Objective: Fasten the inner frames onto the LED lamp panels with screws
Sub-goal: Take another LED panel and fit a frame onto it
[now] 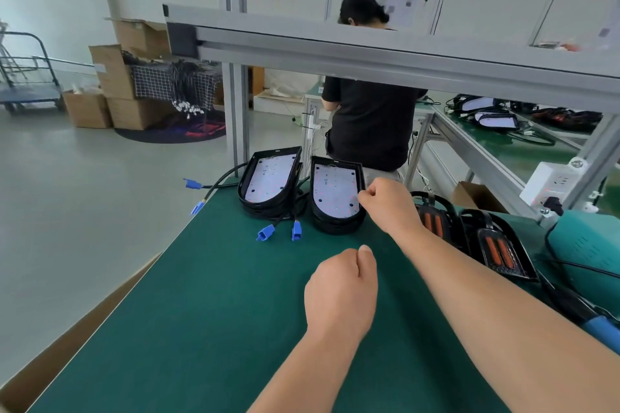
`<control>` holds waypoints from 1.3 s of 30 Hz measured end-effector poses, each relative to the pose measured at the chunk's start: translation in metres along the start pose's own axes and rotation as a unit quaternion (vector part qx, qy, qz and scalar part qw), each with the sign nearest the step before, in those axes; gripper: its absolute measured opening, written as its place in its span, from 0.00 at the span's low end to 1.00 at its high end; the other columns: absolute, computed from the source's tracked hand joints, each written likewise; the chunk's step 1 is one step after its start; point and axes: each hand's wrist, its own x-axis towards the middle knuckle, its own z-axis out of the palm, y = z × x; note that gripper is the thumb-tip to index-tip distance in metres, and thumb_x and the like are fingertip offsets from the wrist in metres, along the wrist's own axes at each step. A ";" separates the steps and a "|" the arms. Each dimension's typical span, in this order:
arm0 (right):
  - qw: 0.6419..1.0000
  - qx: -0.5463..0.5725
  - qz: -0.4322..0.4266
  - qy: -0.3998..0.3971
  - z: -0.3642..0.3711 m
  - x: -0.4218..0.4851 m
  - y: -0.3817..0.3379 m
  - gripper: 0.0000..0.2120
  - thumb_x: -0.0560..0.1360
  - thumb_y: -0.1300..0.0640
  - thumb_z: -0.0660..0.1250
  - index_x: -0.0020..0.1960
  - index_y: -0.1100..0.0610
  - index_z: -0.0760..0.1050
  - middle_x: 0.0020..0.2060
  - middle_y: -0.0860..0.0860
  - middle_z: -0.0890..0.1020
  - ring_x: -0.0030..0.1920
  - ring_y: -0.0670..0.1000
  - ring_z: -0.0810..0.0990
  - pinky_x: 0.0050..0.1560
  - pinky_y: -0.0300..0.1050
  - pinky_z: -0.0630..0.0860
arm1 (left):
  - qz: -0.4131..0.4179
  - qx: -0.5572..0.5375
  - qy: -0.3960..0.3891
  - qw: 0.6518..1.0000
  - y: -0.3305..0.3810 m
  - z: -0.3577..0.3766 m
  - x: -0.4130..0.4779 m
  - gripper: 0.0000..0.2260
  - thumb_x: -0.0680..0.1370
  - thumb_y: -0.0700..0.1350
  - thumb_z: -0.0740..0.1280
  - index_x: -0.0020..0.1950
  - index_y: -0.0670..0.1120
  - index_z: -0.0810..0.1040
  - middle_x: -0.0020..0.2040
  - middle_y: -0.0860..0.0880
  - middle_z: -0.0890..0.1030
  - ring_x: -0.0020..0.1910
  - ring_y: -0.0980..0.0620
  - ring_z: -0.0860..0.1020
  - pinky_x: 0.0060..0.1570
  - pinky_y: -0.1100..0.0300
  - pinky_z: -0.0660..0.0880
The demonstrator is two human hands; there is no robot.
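Green felt-like bench mat [208, 295] fills the foreground. Two flat white LED lamp panels sit in black D-shaped housings at the far end of the mat, side by side and not touching: left panel [270, 179], right panel [333, 191], both face up with the rounded end toward the camera. Black cables with blue plastic connectors [266, 233] trail from the left one onto the mat. The right hand [391, 203] is at the right rim of the right panel, fingers curled, thumb and forefinger tips pressed together against the edge (cannot tell if anything small is pinched there). The left hand [342, 288] hovers over bare mat nearer the camera, balled into a fist with the thumb on top, nothing visible in it. Two black inner frames with orange strips [500, 251] lie on the right of the mat, partly behind the right forearm, well apart from the left panel. A blue-handled tool [600, 329] lies at the right edge, beside a teal metal box [587, 245]. Behind the bench a person in a black shirt [369, 121] faces away; brown cardboard boxes [114, 77] stand on the floor far left.
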 end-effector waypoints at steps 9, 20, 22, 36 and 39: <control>0.999 -0.012 -0.025 0.020 -0.006 -0.006 0.007 0.17 0.75 0.58 0.70 0.34 0.61 0.65 0.29 0.54 0.66 0.33 0.53 0.61 0.35 0.51 0.58 | -0.002 -0.006 -0.001 1.000 0.001 -0.001 0.000 0.23 0.85 0.58 0.53 0.34 0.47 0.62 0.28 0.51 0.66 0.30 0.49 0.63 0.33 0.51 0.63; 0.998 -0.050 -0.034 -0.032 -0.009 0.000 0.005 0.26 0.73 0.54 0.73 0.29 0.54 0.57 0.22 0.47 0.57 0.28 0.52 0.55 0.30 0.49 0.52 | -0.014 -0.017 -0.003 1.000 0.000 -0.001 0.001 0.23 0.85 0.59 0.53 0.35 0.47 0.63 0.29 0.52 0.68 0.31 0.49 0.64 0.34 0.52 0.65; 0.999 -0.017 -0.038 -0.022 -0.009 -0.001 0.008 0.24 0.74 0.57 0.71 0.29 0.55 0.58 0.21 0.46 0.57 0.28 0.51 0.55 0.31 0.49 0.52 | -0.017 -0.020 -0.002 1.000 0.000 -0.001 0.001 0.23 0.84 0.59 0.54 0.34 0.47 0.63 0.29 0.52 0.68 0.31 0.49 0.64 0.35 0.52 0.66; 0.946 0.321 0.047 0.030 -0.016 -0.043 0.028 0.18 0.78 0.49 0.69 0.42 0.65 0.72 0.30 0.55 0.73 0.26 0.50 0.67 0.29 0.44 0.65 | -0.020 -0.043 0.018 0.999 0.000 -0.001 0.002 0.19 0.82 0.56 0.55 0.34 0.48 0.60 0.26 0.52 0.66 0.30 0.49 0.61 0.31 0.52 0.60; 0.913 0.405 0.051 0.023 -0.022 -0.055 0.038 0.21 0.75 0.45 0.70 0.41 0.63 0.71 0.31 0.58 0.75 0.26 0.51 0.67 0.25 0.41 0.62 | -0.020 -0.043 0.024 0.999 -0.001 -0.002 0.003 0.17 0.81 0.54 0.55 0.35 0.49 0.59 0.26 0.55 0.67 0.29 0.50 0.60 0.30 0.52 0.58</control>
